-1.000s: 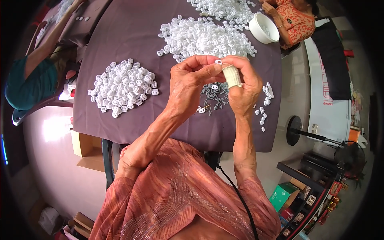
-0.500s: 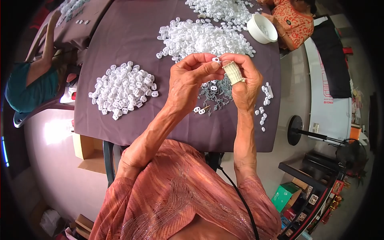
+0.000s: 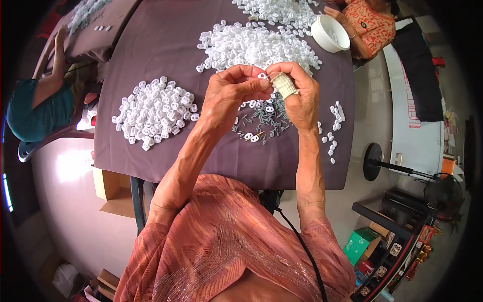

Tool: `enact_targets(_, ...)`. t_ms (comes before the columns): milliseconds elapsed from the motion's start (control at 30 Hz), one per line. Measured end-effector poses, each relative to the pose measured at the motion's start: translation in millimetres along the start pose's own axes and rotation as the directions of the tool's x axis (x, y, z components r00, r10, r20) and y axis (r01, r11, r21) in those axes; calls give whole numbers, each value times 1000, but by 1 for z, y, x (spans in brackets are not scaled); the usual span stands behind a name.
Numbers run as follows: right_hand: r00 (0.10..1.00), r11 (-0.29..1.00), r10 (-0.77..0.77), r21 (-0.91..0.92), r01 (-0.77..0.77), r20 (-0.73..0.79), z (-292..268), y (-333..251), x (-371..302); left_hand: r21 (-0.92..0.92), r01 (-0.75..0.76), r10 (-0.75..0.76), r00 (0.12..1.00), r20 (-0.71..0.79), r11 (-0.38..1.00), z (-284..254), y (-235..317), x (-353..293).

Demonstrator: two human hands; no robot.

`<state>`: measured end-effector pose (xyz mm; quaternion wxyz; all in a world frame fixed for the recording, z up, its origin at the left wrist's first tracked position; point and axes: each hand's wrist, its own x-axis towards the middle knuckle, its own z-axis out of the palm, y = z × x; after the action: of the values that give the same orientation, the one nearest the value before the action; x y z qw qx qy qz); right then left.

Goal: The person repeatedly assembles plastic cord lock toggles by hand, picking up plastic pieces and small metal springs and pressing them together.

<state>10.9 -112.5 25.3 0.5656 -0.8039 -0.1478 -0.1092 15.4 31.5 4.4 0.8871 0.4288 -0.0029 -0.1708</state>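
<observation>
With left-hand fingers (image 3: 254, 87), pinch white oval plastic-looking piece (image 3: 262, 76) above brown-clothed table (image 3: 166, 55), well inside near edge; just shifted leftward, apparently mid-handling. Cannot tell right hand's (image 3: 302, 96) grasp behind cream ribbed-fabric thumb-sleeve (image 3: 284, 85).

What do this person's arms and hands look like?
Left hand: bare. Right hand: a pale, ribbed cover on the thumb. Forearms emerge bare from loose coral sleeves; the matching top has glittery lines. A black cable trails across it.
</observation>
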Motion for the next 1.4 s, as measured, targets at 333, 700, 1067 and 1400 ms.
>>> enact_targets(333, 996, 1000, 2, 16, -4, 86, 0, 4, 3, 125, 30, -28, 999, -19, 992, -7, 3, 3)
enact_targets(700, 975, 975, 220, -7, -220, -19, -10, 54, -23, 3, -130, 130, 991, -38, 991, -18, 13, 8)
enact_targets(1067, 976, 726, 149, -688, 1, 158, -12, 109, -69, -74, -212, 208, 976, -62, 974, -24, 23, 6)
enact_targets(1400, 981, 742, 102, -669, 38, 168, -16, 115, -64, -79, -67, 64, 997, -49, 995, -18, 12, 7)
